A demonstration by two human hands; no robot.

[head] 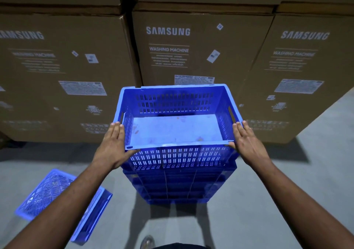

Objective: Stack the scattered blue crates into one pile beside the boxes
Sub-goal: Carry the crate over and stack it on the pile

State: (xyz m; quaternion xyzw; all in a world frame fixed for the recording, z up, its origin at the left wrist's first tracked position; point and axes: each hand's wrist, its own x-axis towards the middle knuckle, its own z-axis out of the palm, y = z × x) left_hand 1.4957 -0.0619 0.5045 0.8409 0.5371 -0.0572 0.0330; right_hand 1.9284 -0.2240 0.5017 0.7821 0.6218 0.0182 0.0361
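Note:
A pile of blue slotted crates (178,185) stands on the grey floor right in front of the cardboard boxes. The top crate (176,103) sits nested in the pile, open side up and empty. My left hand (113,143) lies flat against its left wall with straight fingers, thumb under the near rim corner. My right hand (247,141) presses flat on the right wall in the same way. Another blue crate (55,193) lies overturned on the floor at the lower left, partly behind my left forearm.
Tall brown washing-machine boxes (191,44) form a wall behind the pile, stacked two high. Grey concrete floor (297,181) spreads to the right and in front. A shoe tip (147,242) shows at the bottom edge.

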